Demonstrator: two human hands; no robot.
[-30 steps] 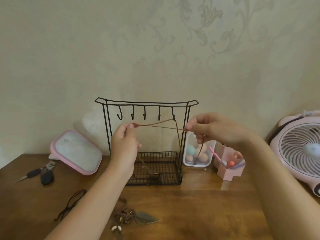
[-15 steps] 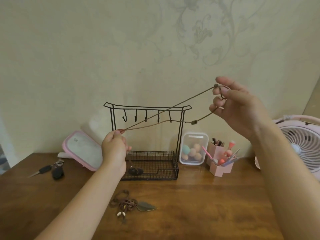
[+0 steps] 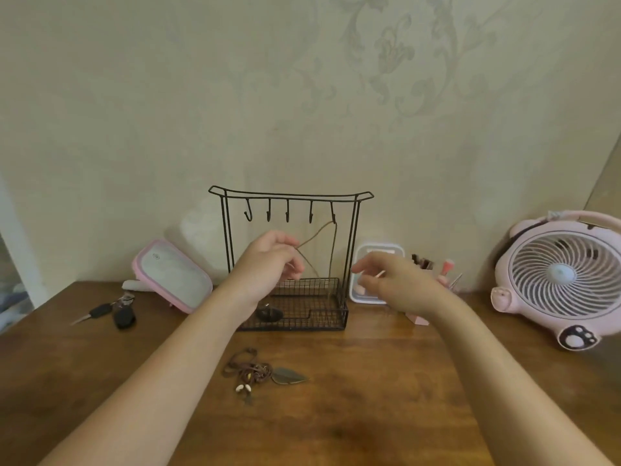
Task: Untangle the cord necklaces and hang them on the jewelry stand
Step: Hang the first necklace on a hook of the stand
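Note:
A black wire jewelry stand (image 3: 291, 196) with several hooks stands at the back of the wooden table. A brown cord necklace (image 3: 331, 250) hangs from the rightmost hook, its dark pendant lying in the stand's mesh tray. My left hand (image 3: 268, 260) pinches one strand of that cord in front of the stand. My right hand (image 3: 393, 284) hovers to the right of the stand with fingers relaxed, holding nothing. A tangle of brown cord necklaces (image 3: 258, 371) with a leaf pendant and shells lies on the table in front.
A pink-rimmed mirror (image 3: 171, 275) leans at the back left, keys (image 3: 114, 312) beside it. A clear box (image 3: 379, 253) and a pink brush holder (image 3: 447, 274) sit right of the stand. A pink fan (image 3: 561, 280) stands far right.
My right hand brought the cord loop down onto the rightmost hook and let go, then dropped lower. My left hand still holds the cord and moved right.

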